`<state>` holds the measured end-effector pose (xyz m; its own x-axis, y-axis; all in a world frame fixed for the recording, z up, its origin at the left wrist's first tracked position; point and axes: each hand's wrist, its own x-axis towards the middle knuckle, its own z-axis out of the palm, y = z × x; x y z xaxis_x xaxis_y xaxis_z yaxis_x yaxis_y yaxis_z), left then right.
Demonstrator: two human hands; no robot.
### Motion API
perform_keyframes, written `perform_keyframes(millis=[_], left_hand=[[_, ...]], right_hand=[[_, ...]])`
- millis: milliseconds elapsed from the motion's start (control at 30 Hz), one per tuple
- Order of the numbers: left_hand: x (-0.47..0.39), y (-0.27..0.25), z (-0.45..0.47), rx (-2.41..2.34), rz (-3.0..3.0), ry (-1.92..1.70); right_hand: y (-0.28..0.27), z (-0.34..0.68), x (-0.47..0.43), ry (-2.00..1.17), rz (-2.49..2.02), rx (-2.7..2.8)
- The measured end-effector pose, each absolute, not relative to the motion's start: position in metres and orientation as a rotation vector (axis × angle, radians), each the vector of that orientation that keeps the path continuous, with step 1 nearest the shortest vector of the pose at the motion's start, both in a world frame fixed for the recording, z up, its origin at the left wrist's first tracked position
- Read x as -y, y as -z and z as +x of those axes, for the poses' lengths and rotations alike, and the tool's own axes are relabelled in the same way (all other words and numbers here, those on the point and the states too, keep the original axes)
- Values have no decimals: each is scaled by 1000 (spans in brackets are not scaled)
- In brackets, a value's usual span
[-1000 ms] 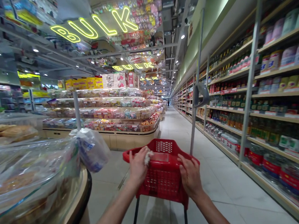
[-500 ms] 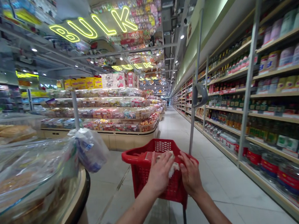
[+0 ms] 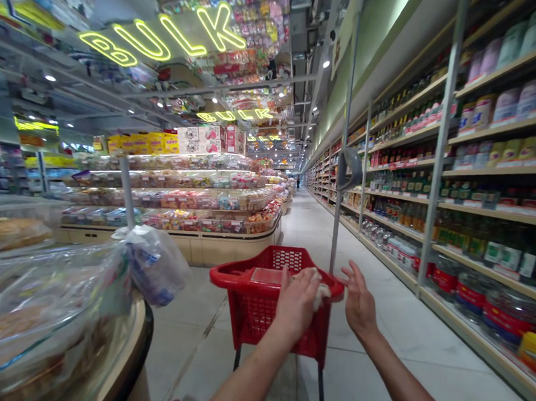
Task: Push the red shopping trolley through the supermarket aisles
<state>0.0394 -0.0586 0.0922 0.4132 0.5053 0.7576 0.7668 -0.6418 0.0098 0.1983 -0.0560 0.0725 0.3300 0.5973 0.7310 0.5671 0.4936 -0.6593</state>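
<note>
A red plastic shopping basket (image 3: pixel 248 313) with perforated walls stands in front of me on dark legs. My left hand (image 3: pixel 296 301) presses a crumpled whitish cloth (image 3: pixel 322 291) onto the right part of its near rim, fingers closed over it. Most of the cloth is hidden beneath that hand. Just right of the basket's corner, my right hand (image 3: pixel 359 301) is raised with fingers apart and nothing in it. A flat clear-and-red panel (image 3: pixel 267 276) lies along the rim left of the cloth.
At left a rounded counter (image 3: pixel 139 329) carries plastic-covered baked goods; a plastic bag (image 3: pixel 156 268) hangs at its corner. Shelves (image 3: pixel 434 251) of bottles and cans line the right. A grey pole (image 3: pixel 337 229) rises behind the basket. Candy displays (image 3: pixel 216 240) stand ahead beside the tiled aisle.
My right hand has come off the basket's rim and moved right, fingers spreading. My left hand has slid the cloth rightward along the rim. The view has shifted slightly.
</note>
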Motion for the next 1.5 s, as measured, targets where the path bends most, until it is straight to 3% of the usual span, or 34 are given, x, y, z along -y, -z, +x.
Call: perform_keyframes(millis=[133, 333, 567, 733, 933, 1133, 1367, 1500], left_hand=[[56, -98, 12, 1383, -2126, 1173], [58, -82, 34, 972, -2294, 1027], [49, -90, -19, 1476, -2004, 1263], [53, -82, 4, 981, -2270, 1064], [45, -89, -44, 1433, -1938, 1211], [52, -81, -22, 1043, -2170, 1051], [42, -85, -65, 1449, -1941, 1210], [51, -80, -25, 1070, -2171, 1078]], right_hand=[[-74, 195, 56, -37, -1162, 1300], [-73, 196, 54, 22, -1158, 1379], [-79, 182, 59, 134, -1220, 1503], [-75, 169, 58, 198, -1204, 1616], [-74, 166, 60, 239, -1189, 1607], [-72, 159, 60, 292, -1115, 1654], [-70, 159, 60, 304, -1126, 1641], [-69, 159, 60, 336, -1128, 1644]])
